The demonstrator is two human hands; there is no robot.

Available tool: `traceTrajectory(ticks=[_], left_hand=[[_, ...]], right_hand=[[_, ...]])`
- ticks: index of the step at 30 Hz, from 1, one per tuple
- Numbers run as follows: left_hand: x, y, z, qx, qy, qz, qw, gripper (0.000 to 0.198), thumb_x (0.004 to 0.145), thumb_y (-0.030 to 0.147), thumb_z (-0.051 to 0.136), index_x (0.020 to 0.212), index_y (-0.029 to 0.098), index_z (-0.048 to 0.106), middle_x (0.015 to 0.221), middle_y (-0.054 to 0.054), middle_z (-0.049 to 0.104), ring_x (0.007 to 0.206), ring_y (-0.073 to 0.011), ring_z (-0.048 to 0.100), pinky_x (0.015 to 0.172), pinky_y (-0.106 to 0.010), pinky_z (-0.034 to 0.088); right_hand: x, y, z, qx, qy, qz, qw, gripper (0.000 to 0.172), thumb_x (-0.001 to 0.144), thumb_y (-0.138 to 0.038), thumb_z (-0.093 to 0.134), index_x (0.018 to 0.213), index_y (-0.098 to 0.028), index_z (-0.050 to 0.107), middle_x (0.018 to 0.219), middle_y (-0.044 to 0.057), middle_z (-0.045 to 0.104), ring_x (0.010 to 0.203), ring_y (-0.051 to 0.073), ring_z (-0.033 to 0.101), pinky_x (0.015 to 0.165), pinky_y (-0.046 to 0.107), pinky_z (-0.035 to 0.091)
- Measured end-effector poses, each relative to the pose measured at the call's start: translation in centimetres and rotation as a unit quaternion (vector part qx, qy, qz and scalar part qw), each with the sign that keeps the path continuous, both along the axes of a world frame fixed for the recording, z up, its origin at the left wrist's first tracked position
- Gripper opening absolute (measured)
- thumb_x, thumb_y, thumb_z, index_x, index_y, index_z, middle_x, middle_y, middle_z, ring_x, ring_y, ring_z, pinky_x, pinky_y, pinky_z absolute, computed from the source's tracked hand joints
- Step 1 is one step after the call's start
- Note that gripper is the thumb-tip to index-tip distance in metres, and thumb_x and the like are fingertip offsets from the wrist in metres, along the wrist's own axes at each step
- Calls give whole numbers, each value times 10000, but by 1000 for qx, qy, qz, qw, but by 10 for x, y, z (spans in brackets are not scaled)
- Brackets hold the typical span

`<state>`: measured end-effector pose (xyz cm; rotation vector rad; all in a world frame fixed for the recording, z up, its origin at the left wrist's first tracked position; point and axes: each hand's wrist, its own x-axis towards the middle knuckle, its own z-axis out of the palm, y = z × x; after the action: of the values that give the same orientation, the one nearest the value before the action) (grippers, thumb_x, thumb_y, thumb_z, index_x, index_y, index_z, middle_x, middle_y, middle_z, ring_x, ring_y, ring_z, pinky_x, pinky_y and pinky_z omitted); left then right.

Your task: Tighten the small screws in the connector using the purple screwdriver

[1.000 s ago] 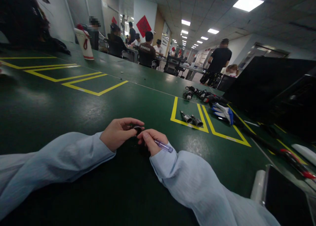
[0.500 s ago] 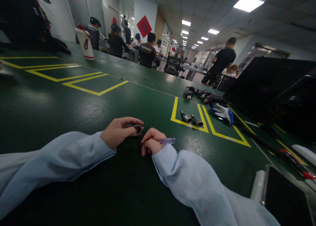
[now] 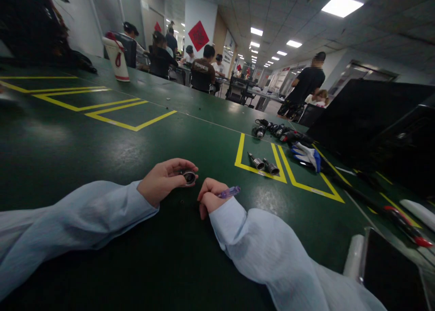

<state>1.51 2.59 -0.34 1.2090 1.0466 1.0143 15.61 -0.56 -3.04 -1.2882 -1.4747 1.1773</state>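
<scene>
Holding a round part (image 3: 190, 178) in left hand (image 3: 161, 178), purple tool (image 3: 231, 191) in right hand (image 3: 212, 197).

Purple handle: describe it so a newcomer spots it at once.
On the green tabletop, follow the right light-blue sleeve up to the right hand. The purple handle sticks out of that hand just above the cuff. It is translucent purple, unlike the dark, round-mouthed metal part in the left hand.
</scene>
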Motion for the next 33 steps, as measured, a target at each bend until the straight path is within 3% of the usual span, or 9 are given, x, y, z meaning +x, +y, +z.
traceTrajectory(ticks=[7,14,24,33], left_hand=[[-2,1,-1,22,36,-10,999,307,511,170,671,814,148,622,758,-35,679,787,-206,644,767,-350,497],[0,-2,1,36,54,-19,998,294,509,158,665,802,157,632,757,-21,670,721,-169,621,709,-298,497],[1,-3,0,76,82,-42,993,242,569,212,657,800,145,636,706,-19,670,626,-144,610,593,-254,495],[0,-4,0,107,124,-27,986,237,590,240,589,798,147,654,726,-26,701,678,-173,643,668,-300,528]], right_hand=[[-1,-7,1,75,98,-17,992,109,640,-111,438,668,-194,503,442,-76,553,382,74,464,439,181,360],[-6,-5,-5,155,74,-55,984,50,733,-160,475,742,-196,508,557,-38,594,486,89,526,507,203,399],[-7,0,-11,182,64,-42,980,51,751,-171,469,755,-194,515,579,-30,592,497,88,532,525,208,414],[-9,-3,-11,187,27,-59,980,88,729,-162,456,753,-196,533,566,-30,597,496,95,538,520,215,406]])
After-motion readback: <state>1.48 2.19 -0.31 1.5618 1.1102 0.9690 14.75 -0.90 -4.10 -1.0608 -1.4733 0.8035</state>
